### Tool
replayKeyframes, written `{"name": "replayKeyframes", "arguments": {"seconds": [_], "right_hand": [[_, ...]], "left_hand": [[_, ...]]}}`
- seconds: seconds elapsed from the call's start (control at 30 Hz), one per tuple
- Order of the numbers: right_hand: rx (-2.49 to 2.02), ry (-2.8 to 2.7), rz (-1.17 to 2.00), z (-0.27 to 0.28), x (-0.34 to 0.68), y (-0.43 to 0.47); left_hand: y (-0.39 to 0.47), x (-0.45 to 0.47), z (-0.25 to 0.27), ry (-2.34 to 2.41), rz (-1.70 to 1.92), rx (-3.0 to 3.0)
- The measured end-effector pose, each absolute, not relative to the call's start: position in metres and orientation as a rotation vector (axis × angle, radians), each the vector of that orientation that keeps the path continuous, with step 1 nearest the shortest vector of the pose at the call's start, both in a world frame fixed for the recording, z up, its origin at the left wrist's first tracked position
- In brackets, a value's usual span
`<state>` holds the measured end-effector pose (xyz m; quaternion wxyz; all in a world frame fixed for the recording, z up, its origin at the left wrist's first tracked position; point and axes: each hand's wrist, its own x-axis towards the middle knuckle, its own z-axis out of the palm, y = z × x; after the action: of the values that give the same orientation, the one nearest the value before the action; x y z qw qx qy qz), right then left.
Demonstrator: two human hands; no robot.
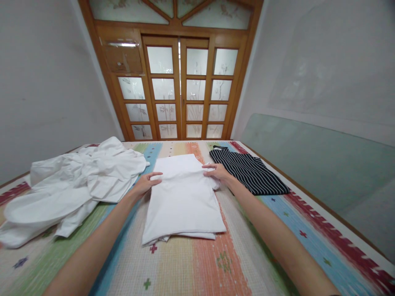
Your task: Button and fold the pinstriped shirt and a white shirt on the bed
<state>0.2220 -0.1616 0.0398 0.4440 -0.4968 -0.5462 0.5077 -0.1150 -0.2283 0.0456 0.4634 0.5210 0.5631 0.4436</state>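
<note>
while a white garment (185,205) lies folded, left fingers (154,174) apart, right fingers (211,166) touching it, grip unclear

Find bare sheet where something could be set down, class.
Free: sheet between left arm and right arm, below the folded cloth; right of the right arm, below the striped garment. Crowded: the middle, with left hand and right hand at the cloth; the left, under the white heap.
</note>
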Motion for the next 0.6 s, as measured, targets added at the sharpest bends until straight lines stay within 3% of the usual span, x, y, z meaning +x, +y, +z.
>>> {"name": "replayKeyframes", "arguments": {"seconds": [0.3, 0.6], "right_hand": [[-1.239, -1.516, 1.122, 0.053, 0.232, -0.167], [-1.282, -1.662, 0.595, 0.057, 0.234, -0.169]], "left_hand": [[-0.237, -0.127, 0.062, 1.657, 1.185, 1.781], [-0.244, -0.122, 0.079, 1.702, 1.306, 2.236]]}}
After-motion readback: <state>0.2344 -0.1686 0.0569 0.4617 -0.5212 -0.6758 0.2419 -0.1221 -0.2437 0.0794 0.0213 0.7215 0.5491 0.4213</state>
